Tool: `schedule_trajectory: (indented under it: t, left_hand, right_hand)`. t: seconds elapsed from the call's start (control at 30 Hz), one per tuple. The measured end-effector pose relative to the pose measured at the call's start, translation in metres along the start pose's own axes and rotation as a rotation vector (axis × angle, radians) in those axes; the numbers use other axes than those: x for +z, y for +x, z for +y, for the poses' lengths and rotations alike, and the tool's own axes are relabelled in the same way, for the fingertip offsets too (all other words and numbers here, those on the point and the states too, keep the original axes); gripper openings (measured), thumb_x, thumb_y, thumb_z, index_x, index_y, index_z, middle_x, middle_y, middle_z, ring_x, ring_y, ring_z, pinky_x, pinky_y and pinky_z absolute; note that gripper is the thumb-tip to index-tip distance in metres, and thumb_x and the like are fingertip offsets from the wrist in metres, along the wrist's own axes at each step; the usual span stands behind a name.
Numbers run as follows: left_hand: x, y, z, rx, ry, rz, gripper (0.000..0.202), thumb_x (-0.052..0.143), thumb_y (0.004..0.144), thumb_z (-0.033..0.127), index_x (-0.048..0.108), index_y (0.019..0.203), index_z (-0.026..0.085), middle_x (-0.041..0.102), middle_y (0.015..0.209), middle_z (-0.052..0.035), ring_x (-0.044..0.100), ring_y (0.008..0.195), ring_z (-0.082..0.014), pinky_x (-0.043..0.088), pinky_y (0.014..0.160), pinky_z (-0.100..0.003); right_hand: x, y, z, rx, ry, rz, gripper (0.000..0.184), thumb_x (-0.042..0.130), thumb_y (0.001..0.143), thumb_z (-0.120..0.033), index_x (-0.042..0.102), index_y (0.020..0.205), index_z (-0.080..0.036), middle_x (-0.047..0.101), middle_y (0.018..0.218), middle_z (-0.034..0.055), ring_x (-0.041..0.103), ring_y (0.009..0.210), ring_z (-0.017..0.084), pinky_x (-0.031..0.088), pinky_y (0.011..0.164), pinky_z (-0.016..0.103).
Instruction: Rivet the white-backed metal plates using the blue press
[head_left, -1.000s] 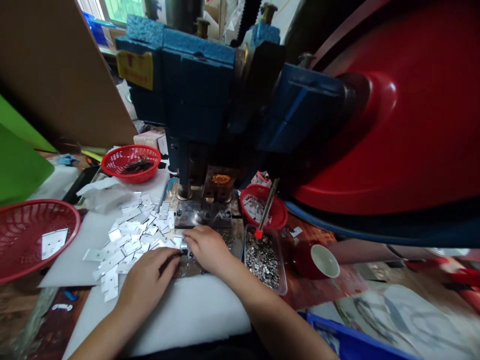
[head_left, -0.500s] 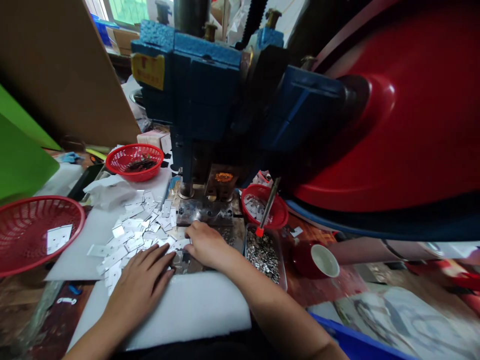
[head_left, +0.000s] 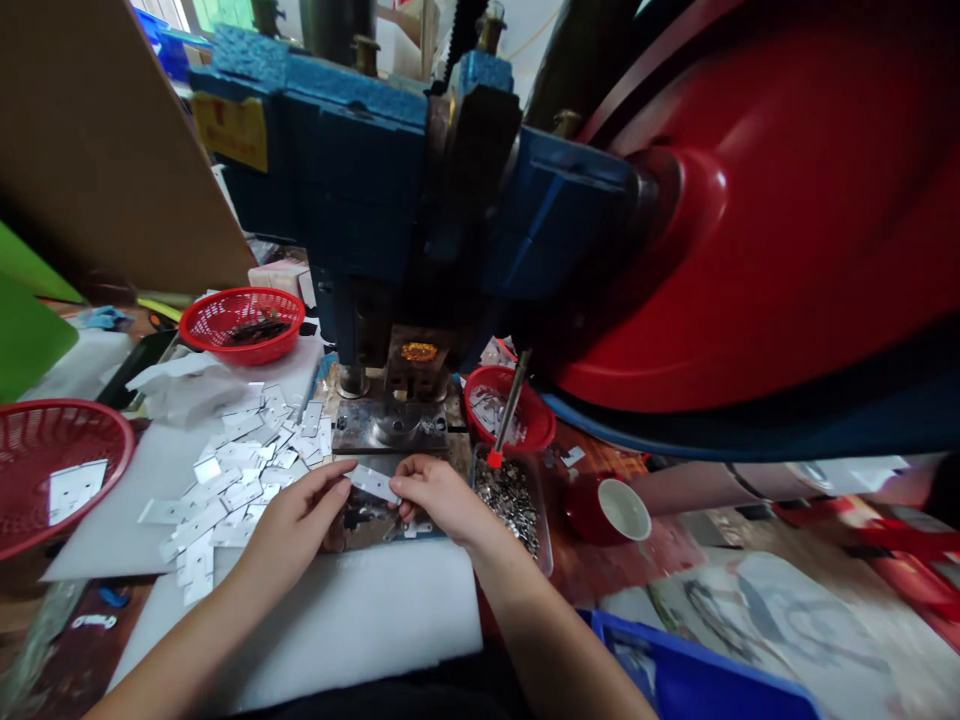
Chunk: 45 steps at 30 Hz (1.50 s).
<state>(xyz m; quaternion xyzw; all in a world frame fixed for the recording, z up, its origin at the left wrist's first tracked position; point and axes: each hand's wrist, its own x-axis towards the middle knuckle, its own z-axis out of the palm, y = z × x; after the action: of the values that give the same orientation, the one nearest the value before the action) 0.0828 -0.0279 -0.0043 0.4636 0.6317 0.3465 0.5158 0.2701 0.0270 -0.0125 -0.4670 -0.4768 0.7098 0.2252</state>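
A small flat metal plate (head_left: 373, 484) with holes is held between both hands, in front of the blue press (head_left: 352, 180). My left hand (head_left: 300, 510) pinches its left end with thumb and fingertips. At the right end, the fingers of my right hand (head_left: 435, 492) are closed on it. Just beyond the hands lies the press's steel die (head_left: 394, 428), with the punch block (head_left: 416, 360) above it. Loose plates of the same kind make a scattered pile (head_left: 232, 480) to the left of my left hand, on white foam (head_left: 112, 525).
Red baskets stand left (head_left: 112, 430), back left (head_left: 244, 352) and behind the rod (head_left: 540, 430). A clear tub of metal scraps (head_left: 545, 545), a red mug (head_left: 589, 510) and a blue bin (head_left: 697, 670) are on the right. A large red flywheel (head_left: 787, 250) overhangs that side.
My right hand has come back from the die's edge, and my left hand has lifted off the pile. A plate is now held between them. The view has shifted slightly.
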Motion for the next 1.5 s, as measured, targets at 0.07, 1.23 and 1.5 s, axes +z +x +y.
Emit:
schedule_trajectory:
  t: [0.07, 1.23, 1.5]
  left_hand:
    - [0.005, 0.002, 0.001, -0.028, -0.083, -0.031, 0.055, 0.056, 0.077, 0.053, 0.054, 0.119, 0.018, 0.057, 0.055, 0.0042, 0.052, 0.046, -0.0137, 0.041, 0.043, -0.024]
    - [0.005, 0.111, 0.038, 0.537, 0.472, 0.172, 0.035, 0.047, 0.080, 0.036, 0.062, 0.106, 0.018, 0.064, 0.113, -0.0081, 0.055, 0.109, -0.0252, 0.041, 0.097, -0.039]
    - [-0.025, 0.045, 0.003, 0.480, 0.861, -0.182, 0.025, 0.045, 0.085, 0.037, 0.066, 0.096, 0.027, 0.064, 0.097, -0.0040, 0.059, 0.092, -0.0220, 0.045, 0.081, -0.035]
  right_hand:
    - [0.001, -0.003, 0.001, 0.018, 0.057, -0.037, 0.025, 0.063, 0.075, -0.038, 0.048, 0.076, -0.019, 0.064, 0.060, -0.0023, 0.054, 0.045, 0.008, 0.043, 0.046, 0.018]
    - [-0.023, 0.060, -0.028, -0.608, -0.582, 0.709, 0.018, 0.060, 0.077, -0.016, 0.064, 0.094, -0.019, 0.061, 0.095, 0.0060, 0.058, 0.094, 0.020, 0.046, 0.086, 0.033]
    - [-0.023, -0.008, -0.002, -0.598, -0.609, 0.502, 0.015, 0.052, 0.085, -0.017, 0.066, 0.085, -0.021, 0.066, 0.085, 0.0018, 0.060, 0.086, 0.015, 0.046, 0.079, 0.027]
